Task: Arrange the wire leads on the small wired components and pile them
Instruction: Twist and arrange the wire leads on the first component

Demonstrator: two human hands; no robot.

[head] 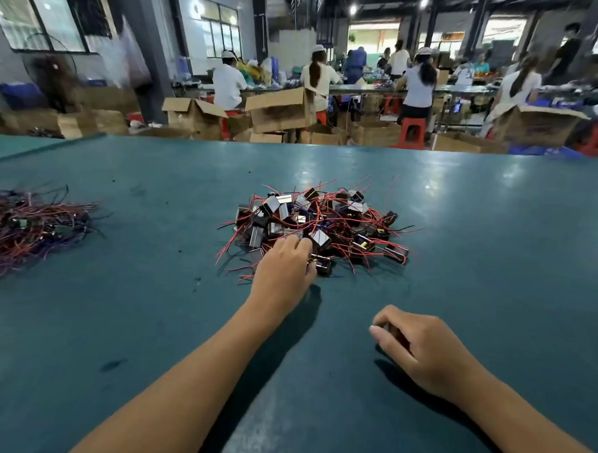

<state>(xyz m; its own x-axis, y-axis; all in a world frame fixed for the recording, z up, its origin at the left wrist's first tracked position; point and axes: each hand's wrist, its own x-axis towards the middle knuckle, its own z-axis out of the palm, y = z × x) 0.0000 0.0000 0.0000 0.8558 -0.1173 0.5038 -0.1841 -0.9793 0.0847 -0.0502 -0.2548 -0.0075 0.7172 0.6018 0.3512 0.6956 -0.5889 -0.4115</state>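
Left hand [283,268] fingers curled into component pile [320,223] near edge; right hand [412,347] loosely curled, holding nothing visible.

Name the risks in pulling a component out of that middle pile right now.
1. The red leads in the middle pile are tangled, so the left hand, reaching into its near edge, may drag neighbouring components along.
2. Tugging could bend or strain a lead.
3. The right hand rests curled on the table, away from the pile, so nothing steadies it.

no readable text, labels or numbers anywhere, distant signs too blurred
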